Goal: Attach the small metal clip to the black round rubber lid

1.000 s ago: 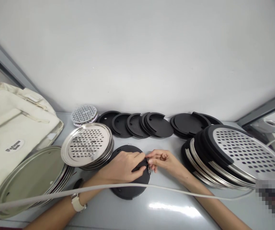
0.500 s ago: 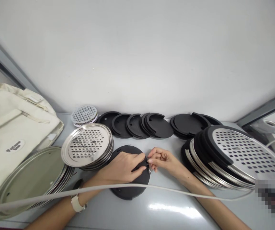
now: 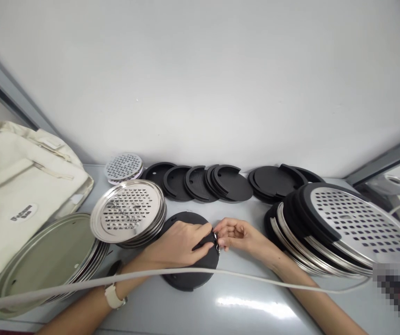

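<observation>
A round black disc lies on the table in front of me. My left hand rests over it, thumb and fingers closed around a part near its right edge; what exactly lies between them is partly hidden. At that edge is a small shiny metal piece, perhaps a short chain or clip, too small to make out. The curled fingers of my right hand hold this piece from the right, with thumb and forefinger against it.
Graters with round holed faces are stacked left of the disc, beside green round trays. More black discs line the wall. Larger graters with black rims lean at right. A pale cable crosses the view. A cream bag lies left.
My right fingers have shifted slightly around the metal piece, the thumb now lower and the fingers more curled. My left hand stays in place on the black disc.
</observation>
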Demonstrator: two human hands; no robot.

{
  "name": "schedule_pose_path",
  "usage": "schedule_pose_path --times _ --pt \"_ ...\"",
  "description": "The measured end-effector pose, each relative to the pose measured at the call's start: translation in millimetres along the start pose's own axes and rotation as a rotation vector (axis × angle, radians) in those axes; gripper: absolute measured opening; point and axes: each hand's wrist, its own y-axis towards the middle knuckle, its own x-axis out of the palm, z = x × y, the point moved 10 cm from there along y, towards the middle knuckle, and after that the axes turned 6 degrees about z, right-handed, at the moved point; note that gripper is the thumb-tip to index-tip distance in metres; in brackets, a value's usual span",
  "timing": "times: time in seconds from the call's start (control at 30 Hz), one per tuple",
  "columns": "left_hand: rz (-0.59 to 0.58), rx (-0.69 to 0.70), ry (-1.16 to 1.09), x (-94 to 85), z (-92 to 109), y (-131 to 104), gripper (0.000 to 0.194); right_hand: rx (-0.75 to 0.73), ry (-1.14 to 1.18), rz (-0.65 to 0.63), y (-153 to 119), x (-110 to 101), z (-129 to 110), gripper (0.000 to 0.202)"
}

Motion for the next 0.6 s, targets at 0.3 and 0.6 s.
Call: schedule_pose_path --times 0.3,0.6 --pt "-0.006 -0.011 0.014 0.2 -0.7 -0.6 0.016 -0.005 -0.022 0.008 0.8 1.3 1.0 0.031" --pt "-0.001 0.003 0.014 -1.2 1.5 -0.6 0.016 -0.040 -0.065 0.006 0.5 1.2 1.4 0.028"
